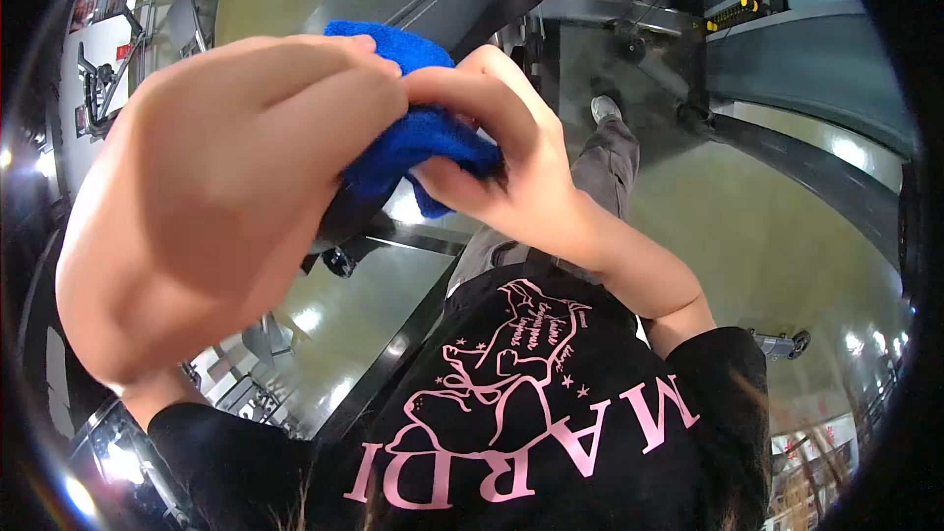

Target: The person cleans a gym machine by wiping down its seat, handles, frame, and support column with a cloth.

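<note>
A crumpled blue cloth (398, 152) is bunched between my two hands in the upper middle of the view. My left hand (344, 88), large and close to the camera, has its fingers closed on the cloth's upper part. From the other side my right hand (501, 133) grips the lower folds, with thumb and fingers curled round them. The hands are almost touching. Behind the cloth lies a black padded bench (433, 0) of a gym machine, partly hidden by my hands.
Dark machine frames stand at the top and right, with a long black bar (796, 167) crossing the right side. More gym equipment (192, 20) is at the upper left. My shoe (606, 108) rests on the shiny greenish floor (718, 226).
</note>
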A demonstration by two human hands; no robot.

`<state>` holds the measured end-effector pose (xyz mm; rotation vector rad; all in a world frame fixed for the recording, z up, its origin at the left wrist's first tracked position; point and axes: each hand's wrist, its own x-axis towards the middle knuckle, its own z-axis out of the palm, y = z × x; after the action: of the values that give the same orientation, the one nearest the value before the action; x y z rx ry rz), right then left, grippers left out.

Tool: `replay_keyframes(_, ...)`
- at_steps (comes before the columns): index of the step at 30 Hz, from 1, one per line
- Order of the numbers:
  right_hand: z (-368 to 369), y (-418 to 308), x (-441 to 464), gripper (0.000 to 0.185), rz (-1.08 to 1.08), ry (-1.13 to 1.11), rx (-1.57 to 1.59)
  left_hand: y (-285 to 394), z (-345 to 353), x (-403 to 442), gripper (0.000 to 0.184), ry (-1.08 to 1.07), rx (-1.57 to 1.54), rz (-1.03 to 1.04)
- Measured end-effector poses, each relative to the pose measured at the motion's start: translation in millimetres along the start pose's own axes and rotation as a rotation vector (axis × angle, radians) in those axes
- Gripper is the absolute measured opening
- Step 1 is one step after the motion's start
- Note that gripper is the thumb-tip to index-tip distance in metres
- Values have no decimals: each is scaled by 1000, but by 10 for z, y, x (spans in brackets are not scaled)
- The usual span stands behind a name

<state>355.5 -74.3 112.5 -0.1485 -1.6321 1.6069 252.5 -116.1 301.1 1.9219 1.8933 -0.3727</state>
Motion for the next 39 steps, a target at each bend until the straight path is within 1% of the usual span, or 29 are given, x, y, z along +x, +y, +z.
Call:
replay_keyframes(2,-33,171,-8,45,30,24,30,-118,75,183,43,-65,-36,16)
replay_keyframes(3,-50,258,-33,42,86,18,92,-177,113,274,44,-97,-54,23)
replay_keyframes(5,-81,385,-37,44,104,31,43,-274,170,428,45,-103,-70,57)
replay_keyframes(6,-98,446,-35,44,109,34,48,-305,163,509,45,-176,-53,36)
replay_keyframes(9,-152,661,-13,44,124,31,53,-450,285,654,42,-84,-90,102)
replay_keyframes(10,-180,736,0,43,127,22,43,-506,302,764,38,-144,-78,113)
replay_keyframes(11,-213,784,8,43,130,12,32,-560,332,849,36,-146,-95,143)
replay_keyframes(12,-266,803,18,41,198,-14,46,-607,374,927,34,-145,-113,174)
replay_keyframes(13,-288,865,32,40,219,-5,35,-645,406,1003,32,-143,-131,206)
replay_keyframes(18,-352,1280,66,37,229,53,18,-865,608,1339,26,-142,-118,200)
replay_keyframes(21,-403,1481,91,34,213,74,-14,-962,779,1473,23,12,-48,266)
replay_keyframes(24,-501,1613,114,35,224,60,-58,-1023,833,1736,24,-183,-166,201)
replay_keyframes(27,-599,1692,136,36,235,50,-116,-1066,918,1888,26,-185,-189,198)
replay_keyframes(30,-670,1746,148,38,267,47,-110,-1062,986,1997,28,-227,-211,87)
replay_keyframes(36,-826,1907,156,39,303,47,-169,-1142,1145,2203,28,-246,-204,67)
replay_keyframes(39,-889,2024,164,40,299,74,-175,-1163,1173,2327,30,-222,-222,117)
